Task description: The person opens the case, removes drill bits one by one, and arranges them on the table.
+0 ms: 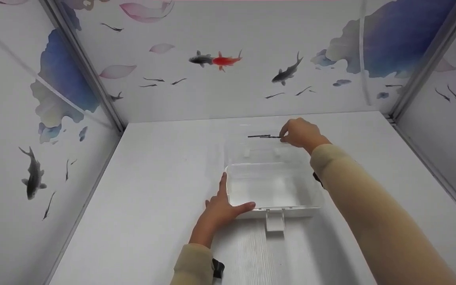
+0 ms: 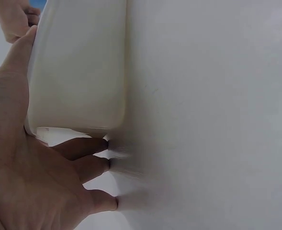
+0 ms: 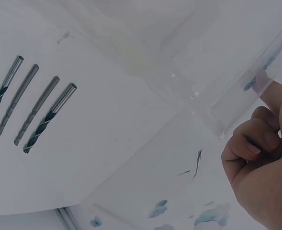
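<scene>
A white plastic box [image 1: 275, 192] with a see-through lid [image 1: 261, 152] stands on the white table, lid swung up at the back. My left hand [image 1: 221, 208] rests round the box's front left corner, thumb along the front rim, fingers extended along the side; in the left wrist view its fingertips reach the table. At the raised lid's far edge, my right hand [image 1: 301, 132] pinches the clear plastic, index finger curled and thumb visible through it. A thin dark streak [image 1: 265, 136] lies beside those fingertips; I cannot tell what it is. Several drill bits [image 3: 50, 117] lie in a row on the table.
The box's latch [image 1: 275, 221] hangs down at its front. White panels [image 1: 228, 91] printed with fish and petals enclose the table at the back and both sides. My right sleeve [image 1: 370, 206] crosses the table's right side in the head view.
</scene>
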Action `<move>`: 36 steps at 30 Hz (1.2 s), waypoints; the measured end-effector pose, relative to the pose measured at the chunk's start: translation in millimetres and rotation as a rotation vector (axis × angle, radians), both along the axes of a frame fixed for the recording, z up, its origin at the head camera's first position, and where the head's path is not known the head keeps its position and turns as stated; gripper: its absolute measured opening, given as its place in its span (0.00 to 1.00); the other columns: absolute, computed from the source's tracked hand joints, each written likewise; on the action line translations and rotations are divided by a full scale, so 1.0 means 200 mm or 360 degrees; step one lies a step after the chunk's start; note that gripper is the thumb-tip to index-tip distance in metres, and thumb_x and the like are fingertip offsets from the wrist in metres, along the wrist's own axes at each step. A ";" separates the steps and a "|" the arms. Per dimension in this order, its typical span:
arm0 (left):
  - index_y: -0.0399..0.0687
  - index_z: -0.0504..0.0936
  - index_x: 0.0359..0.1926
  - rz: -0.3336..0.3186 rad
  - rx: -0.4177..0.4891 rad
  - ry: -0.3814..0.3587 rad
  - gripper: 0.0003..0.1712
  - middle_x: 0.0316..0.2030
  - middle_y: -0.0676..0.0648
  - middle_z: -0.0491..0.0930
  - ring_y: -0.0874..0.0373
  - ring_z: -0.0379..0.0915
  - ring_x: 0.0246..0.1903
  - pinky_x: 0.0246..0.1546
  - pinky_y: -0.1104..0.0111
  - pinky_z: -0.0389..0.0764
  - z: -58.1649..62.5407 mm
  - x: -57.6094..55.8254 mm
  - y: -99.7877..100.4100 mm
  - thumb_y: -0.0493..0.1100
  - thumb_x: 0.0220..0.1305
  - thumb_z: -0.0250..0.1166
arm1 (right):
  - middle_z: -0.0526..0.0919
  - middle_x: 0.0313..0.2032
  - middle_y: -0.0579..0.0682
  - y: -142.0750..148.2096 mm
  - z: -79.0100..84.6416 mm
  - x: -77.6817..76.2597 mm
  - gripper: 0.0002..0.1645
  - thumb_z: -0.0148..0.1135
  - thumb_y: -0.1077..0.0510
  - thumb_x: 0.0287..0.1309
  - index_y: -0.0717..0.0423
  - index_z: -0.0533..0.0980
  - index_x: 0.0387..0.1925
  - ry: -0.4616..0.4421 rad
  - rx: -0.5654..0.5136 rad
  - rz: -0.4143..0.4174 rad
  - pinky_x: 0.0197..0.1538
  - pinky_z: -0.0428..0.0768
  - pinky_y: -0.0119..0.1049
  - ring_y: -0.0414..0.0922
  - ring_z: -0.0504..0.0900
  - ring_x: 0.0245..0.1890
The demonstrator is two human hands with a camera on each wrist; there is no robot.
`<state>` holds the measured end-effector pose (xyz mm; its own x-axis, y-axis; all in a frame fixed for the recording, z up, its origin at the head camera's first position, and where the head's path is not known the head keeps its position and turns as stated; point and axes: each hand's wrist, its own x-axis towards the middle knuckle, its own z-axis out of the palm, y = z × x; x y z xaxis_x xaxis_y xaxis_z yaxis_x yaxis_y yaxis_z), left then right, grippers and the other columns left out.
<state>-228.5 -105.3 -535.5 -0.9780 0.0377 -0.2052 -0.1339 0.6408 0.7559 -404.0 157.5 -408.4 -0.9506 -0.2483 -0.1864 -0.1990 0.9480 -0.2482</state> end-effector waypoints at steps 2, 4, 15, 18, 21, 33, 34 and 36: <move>0.59 0.35 0.88 -0.0003 -0.0010 -0.0006 0.81 0.77 0.27 0.66 0.29 0.60 0.78 0.84 0.35 0.41 0.00 0.00 0.00 0.77 0.49 0.77 | 0.85 0.64 0.60 0.00 -0.01 0.00 0.13 0.69 0.56 0.70 0.52 0.89 0.52 0.0026 -0.0021 -0.0029 0.64 0.81 0.64 0.62 0.82 0.64; 0.58 0.34 0.88 -0.0003 -0.0012 -0.0008 0.81 0.77 0.27 0.66 0.29 0.60 0.78 0.83 0.35 0.42 0.00 0.00 0.00 0.77 0.49 0.77 | 0.86 0.61 0.60 0.00 -0.01 0.01 0.10 0.69 0.57 0.70 0.53 0.90 0.49 0.0051 -0.0051 -0.0066 0.61 0.82 0.63 0.61 0.84 0.61; 0.59 0.35 0.88 -0.0008 -0.0016 0.0009 0.81 0.77 0.28 0.66 0.29 0.59 0.78 0.83 0.35 0.43 0.01 -0.02 -0.01 0.78 0.48 0.77 | 0.87 0.61 0.59 0.01 -0.08 0.01 0.13 0.66 0.59 0.71 0.54 0.90 0.52 0.0176 -0.0197 -0.0172 0.63 0.83 0.62 0.61 0.82 0.66; 0.59 0.35 0.88 0.0001 -0.0007 -0.0005 0.81 0.77 0.27 0.65 0.28 0.58 0.79 0.83 0.35 0.44 0.01 -0.01 -0.01 0.77 0.48 0.77 | 0.88 0.60 0.59 0.00 -0.09 0.01 0.14 0.64 0.60 0.72 0.55 0.90 0.51 0.0200 -0.0192 -0.0150 0.63 0.84 0.61 0.60 0.83 0.65; 0.60 0.35 0.88 0.0004 -0.0011 -0.0011 0.81 0.77 0.27 0.65 0.28 0.57 0.79 0.83 0.35 0.46 0.01 -0.01 0.00 0.77 0.48 0.78 | 0.88 0.59 0.60 0.00 -0.09 0.00 0.14 0.61 0.60 0.73 0.57 0.90 0.51 0.0220 -0.0154 -0.0116 0.62 0.84 0.60 0.60 0.84 0.64; 0.59 0.35 0.88 -0.0001 -0.0019 -0.0010 0.81 0.77 0.29 0.66 0.29 0.59 0.78 0.84 0.36 0.44 0.01 0.00 0.00 0.77 0.48 0.78 | 0.88 0.55 0.61 0.05 0.04 0.01 0.16 0.60 0.58 0.73 0.61 0.87 0.52 0.0084 -0.0198 0.0085 0.60 0.83 0.59 0.58 0.86 0.55; 0.60 0.36 0.88 -0.0002 -0.0023 -0.0009 0.81 0.77 0.29 0.66 0.29 0.60 0.78 0.84 0.36 0.44 0.01 0.00 -0.01 0.77 0.48 0.77 | 0.89 0.54 0.61 0.05 0.06 0.02 0.16 0.61 0.57 0.72 0.61 0.87 0.51 0.0076 -0.0217 0.0091 0.60 0.83 0.59 0.58 0.86 0.54; 0.59 0.36 0.88 -0.0006 -0.0028 -0.0005 0.81 0.77 0.29 0.66 0.29 0.61 0.78 0.84 0.36 0.44 0.01 0.00 -0.01 0.77 0.48 0.77 | 0.89 0.53 0.61 0.05 0.10 0.02 0.15 0.62 0.57 0.71 0.61 0.87 0.50 0.0050 -0.0264 0.0098 0.58 0.83 0.58 0.57 0.85 0.52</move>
<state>-228.7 -107.7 -534.1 -0.9772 0.0377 -0.2090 -0.1339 0.6543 0.7443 -400.0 167.9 -388.3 -0.9374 -0.3311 -0.1081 -0.2656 0.8804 -0.3929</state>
